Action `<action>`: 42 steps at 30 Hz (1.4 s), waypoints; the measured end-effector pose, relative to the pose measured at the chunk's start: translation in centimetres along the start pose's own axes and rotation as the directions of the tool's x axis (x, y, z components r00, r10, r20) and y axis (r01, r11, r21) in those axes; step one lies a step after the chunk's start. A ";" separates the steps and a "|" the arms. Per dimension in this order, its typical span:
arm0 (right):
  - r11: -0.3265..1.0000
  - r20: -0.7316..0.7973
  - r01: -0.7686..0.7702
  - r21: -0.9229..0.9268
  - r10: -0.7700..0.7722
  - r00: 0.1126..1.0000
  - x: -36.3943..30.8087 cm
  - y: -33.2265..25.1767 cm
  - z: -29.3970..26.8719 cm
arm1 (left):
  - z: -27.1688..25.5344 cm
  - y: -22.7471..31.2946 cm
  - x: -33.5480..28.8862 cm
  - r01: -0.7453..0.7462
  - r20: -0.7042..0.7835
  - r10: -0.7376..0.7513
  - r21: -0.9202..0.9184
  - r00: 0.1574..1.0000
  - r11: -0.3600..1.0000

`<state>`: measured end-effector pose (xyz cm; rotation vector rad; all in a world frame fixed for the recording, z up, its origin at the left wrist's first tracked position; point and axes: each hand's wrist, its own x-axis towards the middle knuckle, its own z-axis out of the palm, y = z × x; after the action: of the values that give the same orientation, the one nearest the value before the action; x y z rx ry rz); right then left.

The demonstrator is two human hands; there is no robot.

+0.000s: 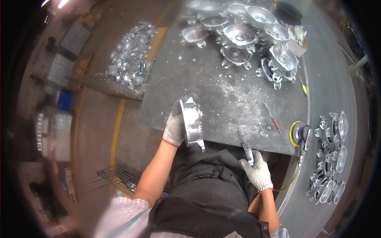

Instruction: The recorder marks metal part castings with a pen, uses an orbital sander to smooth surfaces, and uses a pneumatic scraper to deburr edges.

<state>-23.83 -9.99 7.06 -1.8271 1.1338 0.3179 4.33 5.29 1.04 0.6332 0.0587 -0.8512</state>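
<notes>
My left hand (174, 126), in a whitish knit glove with a red cuff, grips a silvery cast metal housing (193, 123) by its left side. The housing stands edge-on above the table's near edge, its lugs pointing up and down. In my right hand (258, 172), gloved the same way, is a slim grey cylindrical hand tool (248, 152). Its thin tip points away from me over the table edge and is blurred, so its exact kind is unclear. The housing and the tool are apart.
Pale metal chips lie scattered on the dark table (170, 75). Stacked cast housings (240, 35) crowd its far side. A red-handled pointed tool (274, 123) and a disc sander (300, 135) lie right. More castings (331, 158) line the greenish surface beyond. A wire bin (113, 87) holds metal parts.
</notes>
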 end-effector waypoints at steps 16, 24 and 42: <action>1.000 0.033 -0.021 0.003 0.020 0.999 -0.3 -0.6 -0.1 | -1.2 -0.1 0.2 -0.208 0.116 0.174 0.430 0.978 0.878; 0.999 0.026 -0.031 0.010 0.031 0.999 -0.5 -0.7 -0.2 | 1.0 0.3 -0.6 -0.424 0.254 0.419 0.820 0.872 0.384; 0.954 0.081 0.295 -0.055 -0.291 0.953 1.1 -5.7 -0.6 | 0.8 0.1 -0.9 -0.585 0.531 0.455 0.810 0.715 -0.028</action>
<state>-18.76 -10.25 9.98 -1.9944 0.7951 0.2474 3.58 5.53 2.00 1.7054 -0.9107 0.0163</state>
